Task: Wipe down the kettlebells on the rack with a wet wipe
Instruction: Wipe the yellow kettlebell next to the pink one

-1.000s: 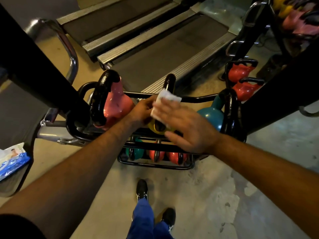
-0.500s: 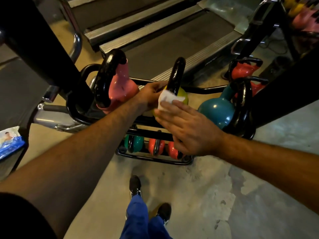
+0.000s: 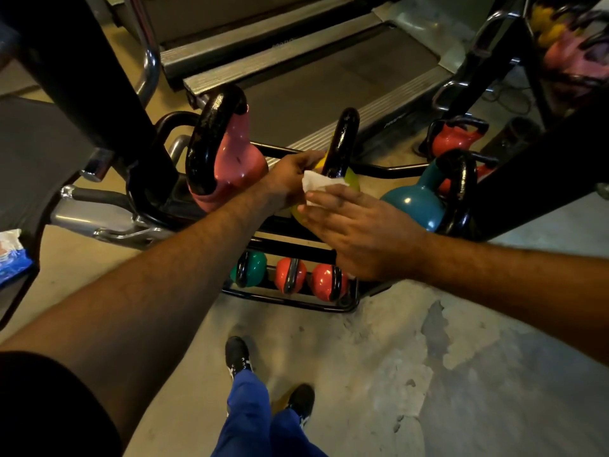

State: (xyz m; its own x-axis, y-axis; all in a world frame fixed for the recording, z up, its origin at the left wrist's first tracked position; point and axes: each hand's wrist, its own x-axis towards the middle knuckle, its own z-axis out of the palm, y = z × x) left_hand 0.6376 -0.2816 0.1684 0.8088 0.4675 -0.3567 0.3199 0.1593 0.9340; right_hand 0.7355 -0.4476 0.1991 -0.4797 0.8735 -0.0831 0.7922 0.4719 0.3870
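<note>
**Yellow kettlebell, top rail: wipe pressed on, mid-clean**

My right hand (image 3: 365, 225) lies flat, fingers together and stretched out, pressing the wet wipe (image 3: 318, 185) against the yellow kettlebell (image 3: 350, 179) on the upper tier of the rack (image 3: 395, 168). My left hand (image 3: 290, 179) is curled against the bell's far-left side, steadying it; how firmly it grips, I cannot tell.

Handling, as I judge it: the bell is cast, heavy and rigid, and won't shift under wiping pressure. Its glossy coated body will likely turn slippery once wet. The black handle (image 3: 342, 140) stands upright and looks rougher; that is the place to take hold if it needs turning. The wipe is thin and limp and bunches easily, so a flat palm suits it.

Around: pink kettlebell (image 3: 237, 159) just left, teal kettlebell (image 3: 415, 201) just right, both handles up, crowding the sides. Lower tier holds a green bell (image 3: 255, 267) and two red ones (image 3: 326, 280), partly under my right wrist. A wipes packet (image 3: 11, 252) sits far left. Treadmill deck (image 3: 329, 80) behind the rack.
</note>
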